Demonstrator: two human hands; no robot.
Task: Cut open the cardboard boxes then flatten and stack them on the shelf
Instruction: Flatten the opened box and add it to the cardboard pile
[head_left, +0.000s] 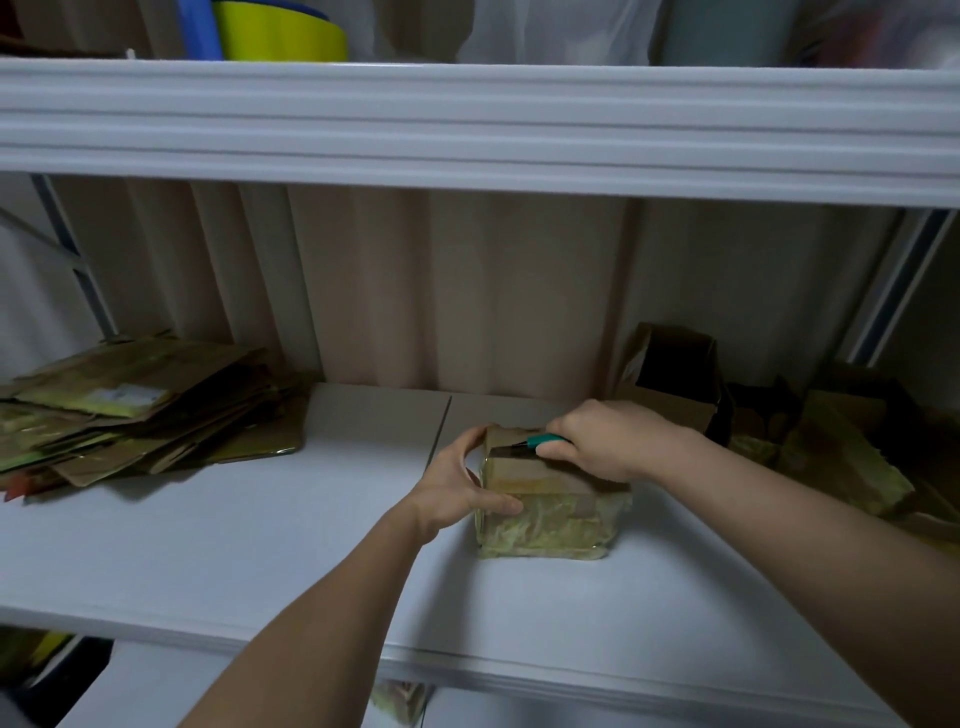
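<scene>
A small taped box (550, 504) sits on the white shelf (260, 545), roughly centre-right, near the front half. It's wrapped in shiny yellowish-green tape, esp. on the front face; top shows bare brown cardboard.

Left hand (457, 486) steadies the box from its left side: thumb lies across the front face near the top edge, the other fingers (480, 434) curl over the far left corner. So the left hand is closed around the box's corner, gripping it.

Right hand (608, 441) is over the box's top-right, fingers wrapped shut on a cutter (540, 441) w/ a teal handle. The dark tip points left and touches the top of the box along a dark line that runs across the top. Can't tell how deep the tip goes.

At the shelf's left end lies a stack (135, 410) of flattened cardboard, sheets fanned unevenly, one w/ a pale label on top. It's well apart from the box.

At the right end, behind and beside the right forearm, there's an open brown box (675, 384) tilted w/ its dark opening toward the camera, plus more taped cardboard pieces (841, 462) heaped near the edge, dim and hard to separate.

Above, an upper shelf rail (467, 124) crosses the whole view; on it a yellow tub (280, 34) and a blue upright piece (200, 28), both cropped. A beige curtain (415, 291) hangs behind the shelf.
</scene>
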